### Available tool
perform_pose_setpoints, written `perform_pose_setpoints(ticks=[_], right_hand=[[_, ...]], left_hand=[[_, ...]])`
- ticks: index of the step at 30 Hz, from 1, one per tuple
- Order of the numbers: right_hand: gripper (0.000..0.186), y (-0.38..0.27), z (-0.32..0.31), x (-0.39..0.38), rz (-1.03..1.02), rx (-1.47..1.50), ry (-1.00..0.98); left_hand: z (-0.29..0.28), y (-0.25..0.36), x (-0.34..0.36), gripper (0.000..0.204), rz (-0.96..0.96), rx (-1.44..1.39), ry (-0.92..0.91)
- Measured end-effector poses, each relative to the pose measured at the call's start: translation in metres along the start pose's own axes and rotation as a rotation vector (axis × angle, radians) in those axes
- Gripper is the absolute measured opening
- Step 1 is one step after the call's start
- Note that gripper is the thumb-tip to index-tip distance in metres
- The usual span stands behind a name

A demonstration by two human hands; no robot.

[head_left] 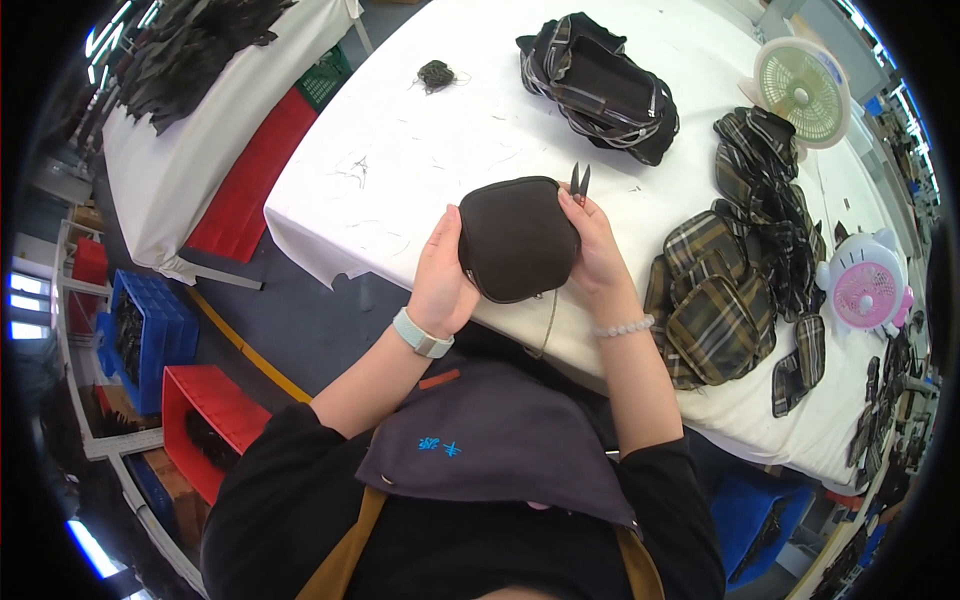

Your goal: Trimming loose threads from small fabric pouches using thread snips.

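Note:
Between my two hands is a small black pouch (518, 238) with rounded corners, held over the front edge of the white-covered table. My left hand (446, 275) grips its left side, palm partly turned up. On the right side my right hand (597, 243) closes on the pouch, thumb on its face. A pair of thread snips (580, 184) is also in my right hand, blades pointing away from me. A thin cord or chain (551, 322) hangs below the pouch; where it is attached cannot be made out.
Beyond the pouch lies a bundle of black and plaid pouches (600, 88). Plaid pieces (722, 310) are piled at right, near a green fan (800, 92) and a pink fan (864, 292). A dark thread tangle (436, 75) sits far left. Crates, one red (215, 410), stand at left.

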State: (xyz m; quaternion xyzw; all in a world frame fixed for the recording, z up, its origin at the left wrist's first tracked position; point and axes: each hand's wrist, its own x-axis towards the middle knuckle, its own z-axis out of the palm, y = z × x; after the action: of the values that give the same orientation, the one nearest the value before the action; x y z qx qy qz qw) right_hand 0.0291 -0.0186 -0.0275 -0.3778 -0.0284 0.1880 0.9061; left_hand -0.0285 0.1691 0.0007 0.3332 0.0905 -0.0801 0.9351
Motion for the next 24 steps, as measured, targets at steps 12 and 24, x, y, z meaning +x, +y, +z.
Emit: perform_pose_setpoints(ticks=[12,24], right_hand=[[0.047,-0.010,-0.015,0.006,-0.052,-0.012,0.021],[0.044,-0.012,-0.006,0.006,-0.035,-0.084,0.032]], left_hand=[[0.063,0.103,0.168,0.057,0.460,0.131,-0.204],[0.077,0.122,0.236,0.044,0.538,0.567,-0.209]])
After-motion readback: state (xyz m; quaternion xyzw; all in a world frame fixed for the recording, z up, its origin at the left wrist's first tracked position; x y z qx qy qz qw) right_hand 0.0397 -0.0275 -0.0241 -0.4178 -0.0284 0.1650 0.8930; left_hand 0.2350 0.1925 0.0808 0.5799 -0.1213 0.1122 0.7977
